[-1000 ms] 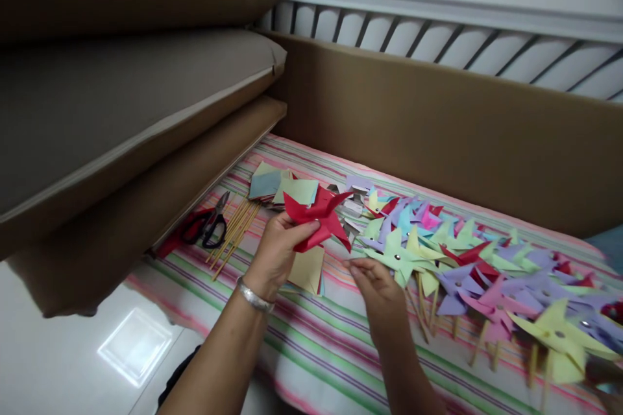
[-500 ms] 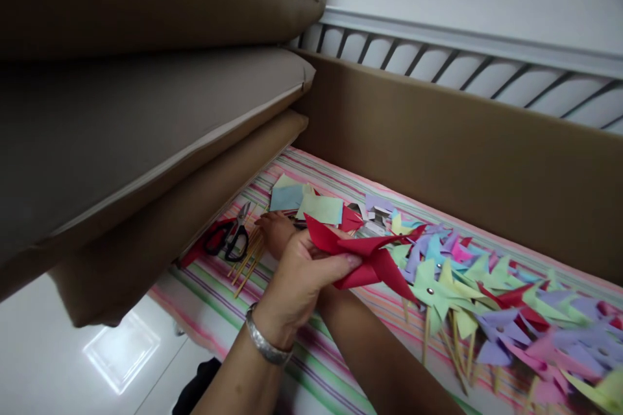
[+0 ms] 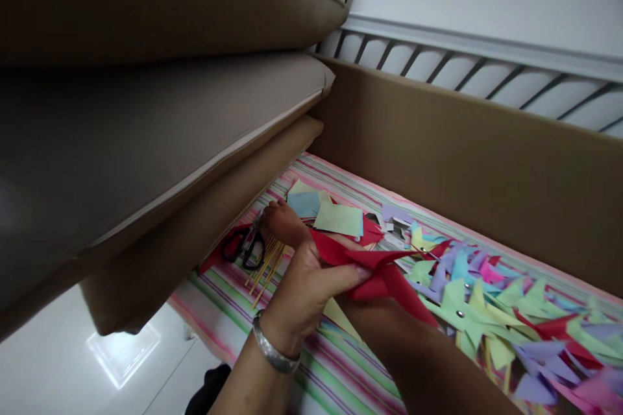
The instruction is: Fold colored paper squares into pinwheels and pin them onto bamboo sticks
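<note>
My left hand [image 3: 316, 282], with a silver bracelet at its wrist, is closed on a red paper pinwheel [image 3: 384, 275], pinching it near the middle with the thumb on top. Beneath it my right arm crosses over to the left. My right hand [image 3: 285, 224] is at the blade end of the black-handled scissors [image 3: 243, 246], covering the blade tips. Its fingers point down and blur, so their grip is unclear. Thin wooden sticks [image 3: 267, 269] lie on the cloth just below that hand.
Pale paper squares [image 3: 341, 218] lie behind my hands. Many finished pastel pinwheels [image 3: 460, 314] on sticks spread to the right over the striped cloth [image 3: 321, 379]. Stacked brown cushions [image 3: 204, 162] overhang the left side. A brown panel [image 3: 462, 168] stands along the back.
My right hand has moved left from beside the sticks to the scissors' tips. My left hand still holds the red pinwheel. The view has shifted slightly left.
</note>
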